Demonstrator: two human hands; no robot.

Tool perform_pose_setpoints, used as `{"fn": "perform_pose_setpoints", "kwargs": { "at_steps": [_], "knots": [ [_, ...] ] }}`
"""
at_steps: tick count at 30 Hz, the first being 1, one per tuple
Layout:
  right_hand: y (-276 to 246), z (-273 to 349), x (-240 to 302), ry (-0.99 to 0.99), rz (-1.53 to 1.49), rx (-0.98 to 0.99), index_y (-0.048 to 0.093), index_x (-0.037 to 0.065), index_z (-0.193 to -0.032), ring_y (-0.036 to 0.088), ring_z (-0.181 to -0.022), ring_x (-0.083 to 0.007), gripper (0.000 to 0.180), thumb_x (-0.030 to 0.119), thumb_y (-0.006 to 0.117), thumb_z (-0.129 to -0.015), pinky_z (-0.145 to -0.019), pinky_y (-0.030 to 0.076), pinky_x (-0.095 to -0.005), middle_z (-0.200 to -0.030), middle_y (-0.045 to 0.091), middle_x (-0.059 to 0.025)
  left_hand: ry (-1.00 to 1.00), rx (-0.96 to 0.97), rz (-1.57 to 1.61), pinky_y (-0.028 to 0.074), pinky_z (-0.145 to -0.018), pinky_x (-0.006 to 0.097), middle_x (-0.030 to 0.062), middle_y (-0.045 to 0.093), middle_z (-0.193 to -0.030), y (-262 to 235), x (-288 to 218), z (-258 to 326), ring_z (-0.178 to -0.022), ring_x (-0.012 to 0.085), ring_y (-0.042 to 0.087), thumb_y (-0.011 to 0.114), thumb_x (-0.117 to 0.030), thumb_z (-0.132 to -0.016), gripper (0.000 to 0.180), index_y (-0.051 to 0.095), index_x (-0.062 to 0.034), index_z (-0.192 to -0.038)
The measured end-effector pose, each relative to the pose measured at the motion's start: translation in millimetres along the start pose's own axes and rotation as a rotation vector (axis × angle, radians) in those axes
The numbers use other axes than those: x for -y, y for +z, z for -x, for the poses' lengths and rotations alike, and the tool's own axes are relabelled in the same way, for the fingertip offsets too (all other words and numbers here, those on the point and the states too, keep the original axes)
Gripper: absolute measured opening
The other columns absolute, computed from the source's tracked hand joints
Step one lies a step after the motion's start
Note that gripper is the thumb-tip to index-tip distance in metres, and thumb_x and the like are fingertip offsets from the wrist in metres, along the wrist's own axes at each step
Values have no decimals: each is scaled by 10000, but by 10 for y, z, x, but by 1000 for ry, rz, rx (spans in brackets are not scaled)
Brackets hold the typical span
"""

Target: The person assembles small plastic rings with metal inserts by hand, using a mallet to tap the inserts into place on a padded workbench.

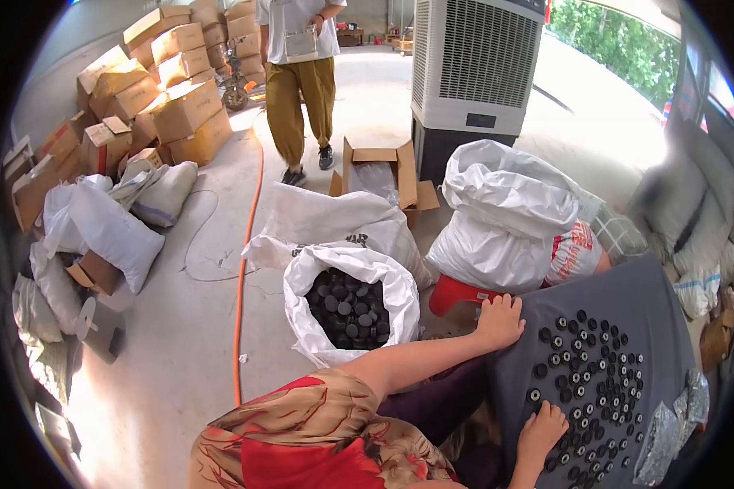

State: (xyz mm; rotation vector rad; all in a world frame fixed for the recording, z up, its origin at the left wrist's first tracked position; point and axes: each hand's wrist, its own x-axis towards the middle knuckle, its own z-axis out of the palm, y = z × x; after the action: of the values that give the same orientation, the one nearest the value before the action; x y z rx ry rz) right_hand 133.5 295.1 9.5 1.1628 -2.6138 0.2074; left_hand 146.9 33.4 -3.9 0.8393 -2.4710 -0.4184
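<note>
The right hand (543, 430) is laid low over the grey tabletop (628, 293), its fingers loosely bent and slightly spread; whether anything is pinched beneath them cannot be told. The left hand (500, 321) is set at the table's near edge by the corner, palm down with the fingers bent; its underside is hidden, so a grip cannot be confirmed. Just beyond the right hand, small black round pieces (603, 401) are scattered over the tabletop in one loose, uneven spread. Many are seen with a pale ring around a dark centre, while others are shown plain black; most are laid flat, and some are touching. At the table's far right edge, crumpled clear plastic bags (665, 432) are placed beside the spread. To the left of the table, smooth black discs are heaped in an open white sack (400, 310) with its rim rolled back. A fuller white sack (497, 236) is stood behind the left hand, with a red object (453, 295) partly covered below it. Farther off, an air cooler (473, 73) is seen, and a pale boxlike thing (302, 42) is held by a standing person (302, 98).
</note>
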Motion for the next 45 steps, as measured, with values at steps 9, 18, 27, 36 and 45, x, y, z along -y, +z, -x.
{"fn": "perform_pose_setpoints", "kwargs": {
  "at_steps": [9,18,27,36,45],
  "knots": [
    [52,15,-22,109,32,40,582,-14,-1168,521,-1020,-329,425,61,668,-759,-916,395,-436,-1069,554,-151,0,43,2,419,-829,471,154,556,-1075,6,-32,43,-1017,312,549,614,-356,-845,524,524,-33,-1247],
    [-45,132,-67,79,-19,30,580,-22,-1156,518,-1019,-356,424,68,668,-751,-905,406,-459,-1073,552,-171,10,43,14,420,-829,487,168,555,-1063,10,-100,85,-1030,326,545,619,-358,-827,491,529,-30,-1181],
    [-79,-253,45,-4,-227,-80,628,7,-1074,565,-919,-312,333,84,679,-753,-846,438,-432,-956,588,-122,48,-48,-124,457,-784,504,163,614,-1062,33,227,-149,-976,330,596,580,-371,-842,415,582,-42,-1094],
    [-117,-218,34,-18,-330,-108,640,50,-1088,568,-926,-288,348,93,710,-750,-854,424,-406,-960,590,-104,80,-23,-61,441,-795,520,155,607,-1065,198,53,-48,-998,344,584,615,-365,-836,447,563,-41,-1140],
    [-122,-366,106,-17,-231,12,642,40,-898,571,-900,-291,209,133,733,-734,-828,418,-423,-873,588,-106,73,-19,-62,439,-794,518,156,603,-1061,137,62,-66,-1003,342,580,621,-357,-836,450,560,-39,-1148]
  ]
}}
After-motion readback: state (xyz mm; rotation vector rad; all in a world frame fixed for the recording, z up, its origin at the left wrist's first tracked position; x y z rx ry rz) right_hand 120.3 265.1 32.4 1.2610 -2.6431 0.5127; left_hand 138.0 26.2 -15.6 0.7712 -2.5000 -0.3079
